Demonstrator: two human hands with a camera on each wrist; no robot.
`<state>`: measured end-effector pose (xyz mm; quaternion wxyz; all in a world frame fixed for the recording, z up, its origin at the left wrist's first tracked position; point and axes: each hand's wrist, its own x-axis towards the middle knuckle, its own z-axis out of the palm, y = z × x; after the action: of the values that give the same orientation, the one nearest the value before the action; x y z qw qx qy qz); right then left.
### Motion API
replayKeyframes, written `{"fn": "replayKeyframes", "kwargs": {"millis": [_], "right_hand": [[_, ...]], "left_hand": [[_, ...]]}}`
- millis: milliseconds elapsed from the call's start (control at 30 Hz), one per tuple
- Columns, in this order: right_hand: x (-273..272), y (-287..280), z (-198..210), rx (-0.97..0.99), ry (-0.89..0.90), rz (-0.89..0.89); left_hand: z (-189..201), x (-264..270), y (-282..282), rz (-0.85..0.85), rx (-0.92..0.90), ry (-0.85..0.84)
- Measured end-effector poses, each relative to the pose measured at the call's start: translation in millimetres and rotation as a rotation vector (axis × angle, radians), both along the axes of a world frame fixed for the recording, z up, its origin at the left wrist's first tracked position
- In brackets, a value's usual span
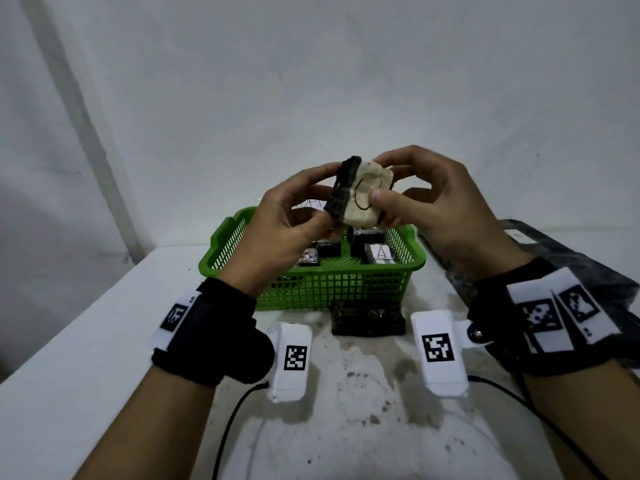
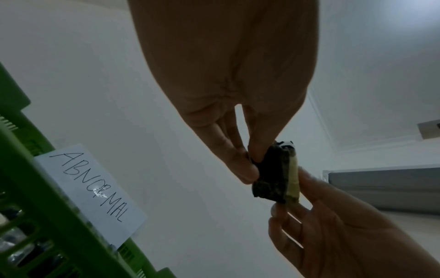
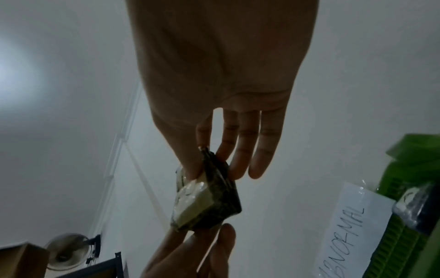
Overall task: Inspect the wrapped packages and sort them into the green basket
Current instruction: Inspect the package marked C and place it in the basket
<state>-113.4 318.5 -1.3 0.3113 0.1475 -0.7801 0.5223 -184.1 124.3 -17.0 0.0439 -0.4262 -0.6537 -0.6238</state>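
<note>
Both hands hold one small wrapped package (image 1: 360,195) in the air above the green basket (image 1: 311,292). The package has a dark side and a cream face with a thin black line drawn on it. My left hand (image 1: 304,213) pinches the dark edge (image 2: 273,178) between thumb and fingers. My right hand (image 1: 408,199) pinches the cream side (image 3: 197,205), thumb on the front face. Inside the basket lie several dark wrapped packages (image 1: 367,247), one with a white label marked "A" (image 1: 381,252).
A paper label reading "ABNORMAL" (image 2: 90,190) hangs on the basket's far rim. Another dark package (image 1: 367,318) lies on the white table just in front of the basket. A large dark wrapped bundle (image 1: 540,261) lies at the right. Cables run along the near table.
</note>
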Motion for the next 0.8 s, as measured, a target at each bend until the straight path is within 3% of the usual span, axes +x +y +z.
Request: {"fn": "replayKeyframes", "kwargs": {"millis": [167, 333, 533, 667, 800], "right_hand": [[-5.5, -6.1, -3.7, 0.121, 0.014, -0.098], [-7.9, -4.3, -8.0, 0.152, -0.079, -0.177], [-1.9, 1.0, -11.9, 0.252, -0.12, -0.037], [-17.4, -1.2, -8.0, 0.415, -0.094, -0.037], [-47.6, -5.0, 13.9, 0.706, -0.083, -0.088]], "left_hand": [[-5.2, -2.4, 3.1, -0.013, -0.001, -0.034], [-9.8, -8.8, 1.6, 0.047, -0.009, -0.085], [-16.8, -22.8, -4.7, 0.138, -0.073, -0.157], [-13.8, -31.6, -4.9, 0.159, -0.081, -0.179], [-2.1, -51.1, -4.9, 0.205, -0.079, -0.24]]}}
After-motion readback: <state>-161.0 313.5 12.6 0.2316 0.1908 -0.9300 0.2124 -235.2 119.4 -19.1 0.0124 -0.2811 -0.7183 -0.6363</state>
